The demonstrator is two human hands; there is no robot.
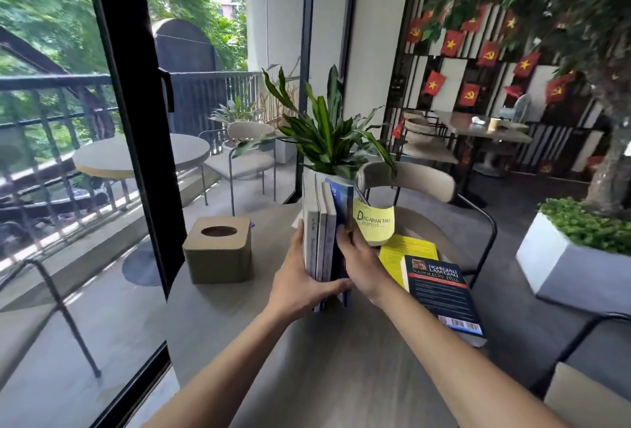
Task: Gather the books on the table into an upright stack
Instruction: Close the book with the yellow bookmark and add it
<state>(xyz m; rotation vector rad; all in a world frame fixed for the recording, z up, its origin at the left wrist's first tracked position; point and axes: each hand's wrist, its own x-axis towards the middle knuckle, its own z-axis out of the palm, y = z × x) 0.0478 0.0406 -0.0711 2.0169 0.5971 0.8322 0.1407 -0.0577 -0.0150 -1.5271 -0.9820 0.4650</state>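
A person seated at a café table (239,342) presses a clutch of upright books (322,236) between both hands, partway through gathering the volumes into a standing stack. The books stand on end at the table's middle, just in front of a potted plant (327,134), with pale page edges toward the camera and a blue cover on the right side of the group.

The left hand (300,280) wraps the stack's lower left side, its fingers curled under the near bottom corner; the right hand (358,260) lies flat against the blue cover, fingers closed on the stack from the opposite side. Both hands are clamped on the same bundle, and neither is free.

A yellow book (375,224) curls outward at the stack's right, its cover bent; whether the right hand also pins it cannot be told. Two more lie flat to the right: a yellow-covered book (406,253) and, overlapping it, a dark paperback (444,298) reaching the table's edge.

The stack appears incomplete. The next move likely calls for one hand to steady the standing books while the other fetches a flat one. A tissue box (220,253) sits well to the left.
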